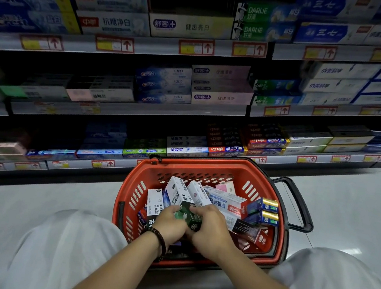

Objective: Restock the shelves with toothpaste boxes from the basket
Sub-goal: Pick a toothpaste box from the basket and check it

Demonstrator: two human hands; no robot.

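Head view: I log one red basket (pixel 206 163) on the floor (pixel 344 195) below the shelves (pixel 127 111), with toothpaste boxes (pixel 223 199) heaped inside. Left hand (pixel 171 223) and right hand (pixel 212 232): fingers curled round a green box (pixel 188 214) on top, probably to lift it out.

Dim shop aisle. 3 tiers of grey metal shelves (pixel 162 47) span the view, their front rails lined with red-and-yellow price tags (pixel 114 44) bearing upward arrows. A dark base strip (pixel 39 183) runs beneath. The floor (pixel 347 208) is pale, glossy tile, with a bright reflection (pixel 350 251) at right.
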